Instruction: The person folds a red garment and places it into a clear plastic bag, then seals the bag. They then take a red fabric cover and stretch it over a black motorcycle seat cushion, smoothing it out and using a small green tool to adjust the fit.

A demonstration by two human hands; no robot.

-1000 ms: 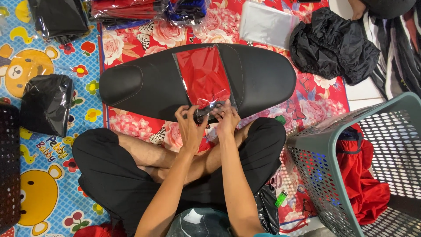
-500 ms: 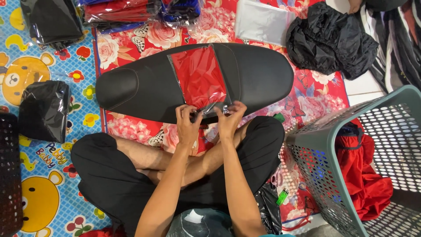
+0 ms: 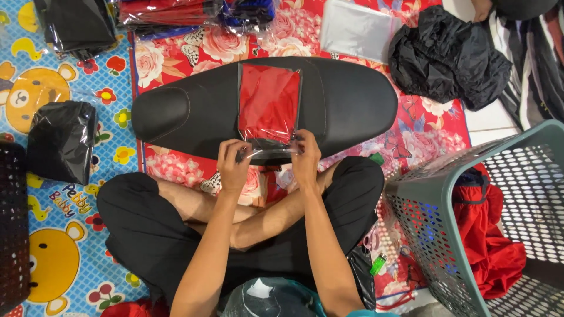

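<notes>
Head view: both hands, left and right, pinch the bag mouth shut-fingered; its long axis runs away across the seat.

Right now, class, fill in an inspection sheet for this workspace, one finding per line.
Surface: floral red mat beside a cartoon bear mat.
Job's things: red folded cloth in a clear bag, lying on a black seat.
Clutter: bagged black bundle; loose black cloth; grey basket holding red cloth.
Hands: left hand and right hand pinch the bag's near edge.
Cables: nothing seen.
Surroundings: black crate at left.
</notes>
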